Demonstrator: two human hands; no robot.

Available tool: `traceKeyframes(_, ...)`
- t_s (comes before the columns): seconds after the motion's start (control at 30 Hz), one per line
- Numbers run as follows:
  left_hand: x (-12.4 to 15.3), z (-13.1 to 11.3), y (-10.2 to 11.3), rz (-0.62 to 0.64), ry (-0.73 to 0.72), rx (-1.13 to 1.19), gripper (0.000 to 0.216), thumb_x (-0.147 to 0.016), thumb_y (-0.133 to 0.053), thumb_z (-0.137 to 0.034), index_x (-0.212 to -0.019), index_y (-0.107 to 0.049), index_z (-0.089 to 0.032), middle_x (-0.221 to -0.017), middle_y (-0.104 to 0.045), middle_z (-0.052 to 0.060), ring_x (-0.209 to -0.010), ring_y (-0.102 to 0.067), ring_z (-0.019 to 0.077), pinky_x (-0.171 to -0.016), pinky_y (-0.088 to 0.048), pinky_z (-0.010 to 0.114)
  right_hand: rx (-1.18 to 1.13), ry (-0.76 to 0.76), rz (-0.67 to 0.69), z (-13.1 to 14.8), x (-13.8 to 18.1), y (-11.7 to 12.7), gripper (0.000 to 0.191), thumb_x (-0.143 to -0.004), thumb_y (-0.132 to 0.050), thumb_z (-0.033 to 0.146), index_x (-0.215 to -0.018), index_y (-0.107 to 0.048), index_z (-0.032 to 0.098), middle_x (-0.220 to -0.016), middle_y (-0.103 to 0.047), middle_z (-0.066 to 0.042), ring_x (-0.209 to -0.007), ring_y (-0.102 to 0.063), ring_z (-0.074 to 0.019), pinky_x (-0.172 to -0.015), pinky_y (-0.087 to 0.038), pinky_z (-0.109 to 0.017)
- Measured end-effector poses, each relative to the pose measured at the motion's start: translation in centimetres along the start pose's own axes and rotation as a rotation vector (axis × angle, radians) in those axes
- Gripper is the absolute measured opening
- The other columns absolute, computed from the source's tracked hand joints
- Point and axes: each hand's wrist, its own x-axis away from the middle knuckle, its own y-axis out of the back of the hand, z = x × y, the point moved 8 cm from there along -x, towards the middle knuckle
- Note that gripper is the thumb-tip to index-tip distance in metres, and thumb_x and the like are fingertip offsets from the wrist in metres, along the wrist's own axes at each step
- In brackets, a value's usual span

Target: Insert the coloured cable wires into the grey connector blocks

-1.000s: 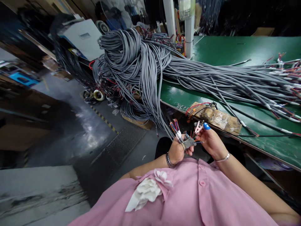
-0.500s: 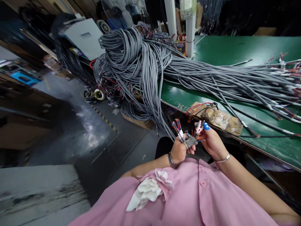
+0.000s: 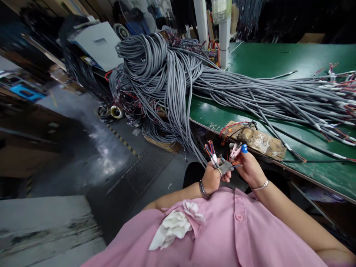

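Note:
My left hand (image 3: 211, 178) is closed around grey multi-core cables (image 3: 200, 155), whose stripped coloured wire ends (image 3: 210, 148) stick up above the fist. Over its thumb sits a worn grey cover (image 3: 224, 168), with more thin blue and orange wires fanned out beside it. Just to the right is my right hand (image 3: 252, 168), a blue cover (image 3: 244, 148) on its thumb. Its fingers are closed on what looks like a small pink clip (image 3: 235, 151), near the fanned wires. Part of the grip is hidden behind the thumb.
A large heap of grey cables (image 3: 147, 55) hangs over the edge of the green table (image 3: 278, 55), and more stretch across it to the right. A wooden block (image 3: 258, 139) with attached wires lies at the near edge. Left stands a white box (image 3: 97, 44).
My right thumb has shifted very slightly, and the pink clip shows a little wider apart. The left hand keeps its hold on the cables.

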Motion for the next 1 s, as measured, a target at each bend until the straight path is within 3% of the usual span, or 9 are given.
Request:
traceKeyframes(0.2,0.0,-0.1,-0.2,0.016,0.013,-0.036,0.035,-0.075,-0.066,-0.047,-0.069,-0.059,-0.013,-0.054,-0.06,0.001,-0.04,-0.052,0.0081,-0.039,-0.033,0.019,-0.006,0.017,-0.012,0.0,0.0,-0.1,0.043,-0.073,-0.063,0.064,-0.082,-0.066,0.022,-0.068,-0.063,-0.002,-0.06,-0.055,-0.0164,-0.057,-0.046,-0.031)
traceKeyframes(0.57,0.7,-0.3,0.3,0.014,0.0,0.01,0.033,-0.073,-0.068,-0.045,-0.07,-0.058,-0.014,-0.055,-0.061,0.0,-0.04,-0.053,0.0088,-0.04,-0.038,0.02,-0.122,-0.143,0.086,-0.7,0.4,-0.3,0.04,-0.081,-0.055,0.061,-0.081,-0.067,0.023,-0.085,-0.067,-0.003,-0.066,-0.056,-0.0137,-0.058,-0.044,-0.026)
traceKeyframes(0.73,0.8,-0.3,0.6,-0.025,-0.021,0.013,0.033,-0.072,-0.07,-0.045,-0.071,-0.058,-0.014,-0.055,-0.061,0.0,-0.041,-0.053,0.0082,-0.04,-0.037,0.019,-0.061,-0.067,0.072,0.1,0.5,-0.1,0.025,-0.081,-0.063,0.045,-0.083,-0.068,0.021,-0.078,-0.064,-0.002,-0.067,-0.054,-0.0134,-0.06,-0.044,-0.025)
traceKeyframes(1.0,0.5,-0.8,0.4,-0.058,-0.064,0.006,0.03,-0.076,-0.067,-0.043,-0.071,-0.058,-0.014,-0.056,-0.061,0.0,-0.041,-0.053,0.0079,-0.039,-0.034,0.019,-0.021,-0.054,0.108,0.3,0.9,-0.7,0.03,-0.085,-0.059,0.047,-0.077,-0.066,0.019,-0.072,-0.061,-0.002,-0.062,-0.052,-0.0131,-0.059,-0.042,-0.027)
